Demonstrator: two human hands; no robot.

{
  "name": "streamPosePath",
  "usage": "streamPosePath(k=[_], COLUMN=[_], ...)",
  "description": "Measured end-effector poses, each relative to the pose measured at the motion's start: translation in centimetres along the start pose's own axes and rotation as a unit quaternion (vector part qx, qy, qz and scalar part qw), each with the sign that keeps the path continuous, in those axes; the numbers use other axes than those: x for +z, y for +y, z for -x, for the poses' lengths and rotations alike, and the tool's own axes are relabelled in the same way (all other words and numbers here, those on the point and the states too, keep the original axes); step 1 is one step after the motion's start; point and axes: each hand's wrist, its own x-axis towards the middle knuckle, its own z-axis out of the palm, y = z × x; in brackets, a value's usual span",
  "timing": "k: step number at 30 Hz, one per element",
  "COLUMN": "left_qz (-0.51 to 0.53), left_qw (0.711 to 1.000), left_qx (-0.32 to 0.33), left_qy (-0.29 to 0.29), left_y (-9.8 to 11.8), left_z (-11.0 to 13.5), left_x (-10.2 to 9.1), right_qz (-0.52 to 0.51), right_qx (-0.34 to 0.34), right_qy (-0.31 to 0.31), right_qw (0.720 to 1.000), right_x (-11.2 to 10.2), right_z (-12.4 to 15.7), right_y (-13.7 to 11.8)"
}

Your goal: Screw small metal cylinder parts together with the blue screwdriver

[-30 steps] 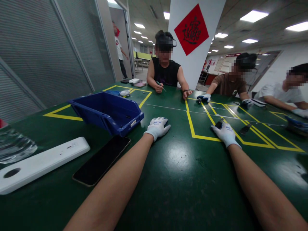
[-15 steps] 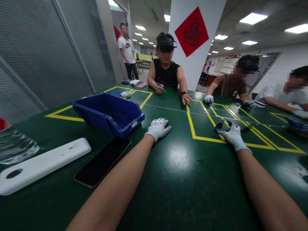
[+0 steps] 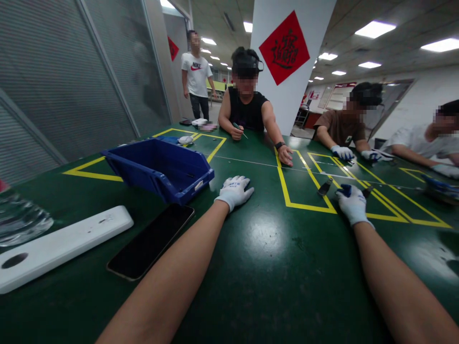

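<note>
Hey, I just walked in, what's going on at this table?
The wearer's left gloved hand rests palm down on the green table, beside the blue bin. The right gloved hand is between two dark pieces by the yellow tape lines; whether it grips anything is hidden. Across the table, a co-worker holds a thin tool in one hand and stretches the other hand over the tabletop.

clear container (image 3: pixel 21 220) and white bar (image 3: pixel 71 244) cut off at left, dark piece (image 3: pixel 368 191) partly hidden by right hand (image 3: pixel 352 202)

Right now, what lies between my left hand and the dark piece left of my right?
The head view shows green tabletop crossed by a yellow line between your left hand and that dark piece.
</note>
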Motion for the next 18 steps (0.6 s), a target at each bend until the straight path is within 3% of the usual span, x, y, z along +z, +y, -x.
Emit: streamPosePath(k=[5, 11, 18], left_qz=[-0.005, -0.005, -0.002], left_qw=[1.0, 1.0, 1.0], left_qx=[0.003, 0.009, 0.005], left_qy=[0.001, 0.009, 0.002], left_y=[-0.1, -0.1, 0.0], left_z=[-0.1, -0.1, -0.1], left_x=[0.1, 0.1, 0.1], right_qz=[0.037, 0.115, 0.149], right_qx=[0.06, 0.027, 0.061], right_qy=[-0.011, -0.038, -0.085], right_qw=[0.997, 0.992, 0.983], right_x=[0.5, 1.2, 1.0], right_z=[-0.7, -1.6, -1.8], right_y=[0.2, 0.6, 0.9])
